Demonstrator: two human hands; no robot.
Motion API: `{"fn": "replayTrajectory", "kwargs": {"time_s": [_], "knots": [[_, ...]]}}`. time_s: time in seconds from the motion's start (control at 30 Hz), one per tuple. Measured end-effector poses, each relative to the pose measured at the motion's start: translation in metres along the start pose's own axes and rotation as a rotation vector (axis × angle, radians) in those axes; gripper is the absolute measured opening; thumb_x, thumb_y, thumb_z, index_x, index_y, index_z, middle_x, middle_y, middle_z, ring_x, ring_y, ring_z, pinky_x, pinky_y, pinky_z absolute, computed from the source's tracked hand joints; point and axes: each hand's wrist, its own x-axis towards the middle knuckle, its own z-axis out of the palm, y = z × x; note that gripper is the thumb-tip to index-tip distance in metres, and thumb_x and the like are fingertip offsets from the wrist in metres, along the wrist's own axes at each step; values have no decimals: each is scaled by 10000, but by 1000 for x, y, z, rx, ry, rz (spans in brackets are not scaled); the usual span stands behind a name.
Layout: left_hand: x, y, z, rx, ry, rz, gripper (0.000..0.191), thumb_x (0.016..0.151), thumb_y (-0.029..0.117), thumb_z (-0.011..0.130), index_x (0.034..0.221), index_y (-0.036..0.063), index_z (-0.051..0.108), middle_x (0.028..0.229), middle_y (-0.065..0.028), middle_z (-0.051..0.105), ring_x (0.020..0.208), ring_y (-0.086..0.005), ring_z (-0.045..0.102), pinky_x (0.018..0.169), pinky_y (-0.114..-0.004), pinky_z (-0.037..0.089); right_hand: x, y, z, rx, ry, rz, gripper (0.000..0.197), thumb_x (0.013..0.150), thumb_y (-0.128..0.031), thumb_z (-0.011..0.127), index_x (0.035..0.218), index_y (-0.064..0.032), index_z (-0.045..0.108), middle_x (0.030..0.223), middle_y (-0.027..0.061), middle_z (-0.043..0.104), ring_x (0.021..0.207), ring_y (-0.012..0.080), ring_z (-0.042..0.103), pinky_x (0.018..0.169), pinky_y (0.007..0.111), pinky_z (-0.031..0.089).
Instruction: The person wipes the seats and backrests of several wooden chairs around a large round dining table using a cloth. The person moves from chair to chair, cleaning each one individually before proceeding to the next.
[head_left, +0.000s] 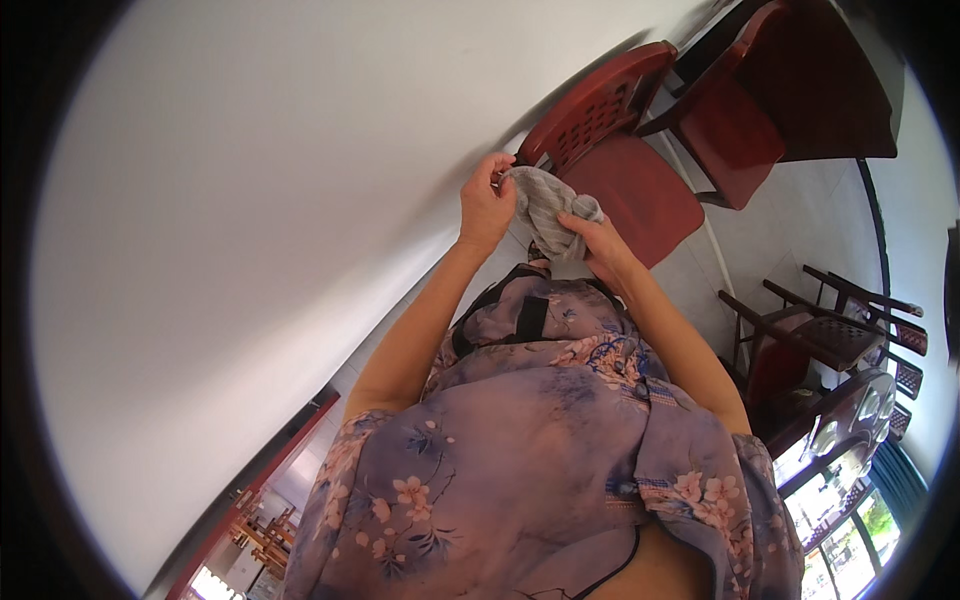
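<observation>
A grey striped cloth (546, 202) hangs bunched between my two hands in front of my waist. My left hand (486, 199) pinches its upper left end, fingers curled, close to the back of a red wooden chair (626, 191). On the other side, my right hand (604, 244) grips the cloth's bunched right end, the thumb lying over it. Behind the cloth is the chair's red seat, with a lattice cut into its backrest. Whether the cloth touches the chair cannot be told from here.
A white wall (247, 187) runs along my left. Beyond the near chair stand a second red chair (731, 135) and a dark red table (821, 82). Several dark wooden chairs (840, 334) and a glossy table (855, 420) are at the right. Light floor tiles (802, 214) lie between.
</observation>
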Motion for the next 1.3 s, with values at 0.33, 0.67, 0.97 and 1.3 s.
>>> {"fn": "replayTrajectory", "kwargs": {"time_s": [0.33, 0.67, 0.97, 1.3], "knots": [[35, 17, 9, 705, 45, 483, 151, 826, 45, 593, 971, 78, 567, 871, -113, 584, 796, -350, 589, 687, -412, 507, 21, -4, 19, 111, 50, -58, 279, 888, -80, 609, 1153, -8, 555, 1081, 83, 635, 961, 194, 630, 849, 344, 522], [27, 7, 12, 775, -22, 279, 140, 856, 178, 619, 925, 60, 651, 921, -137, 634, 774, -336, 611, 676, -423, 499, 30, 7, 15, 149, 101, -67, 312, 879, -103, 617, 1170, -5, 561, 1046, 93, 649, 904, 205, 649, 784, 357, 544], [19, -43, 37, -330, 49, -158, 312, 896, 156, 623, 1162, 25, 526, 1101, -61, 583, 999, -148, 533, 859, -287, 442, 27, 4, 23, 179, 113, -34, 335, 876, -109, 614, 1188, -4, 549, 1057, 99, 642, 930, 211, 640, 777, 363, 537], [23, -37, 53, -167, 269, -116, 155, 954, 170, 480, 991, 32, 542, 932, -38, 569, 838, -129, 499, 753, -290, 430, 35, 10, 36, 85, 132, -78, 281, 894, -126, 595, 1157, -44, 540, 1041, 67, 624, 874, 164, 631, 729, 332, 543]]}}
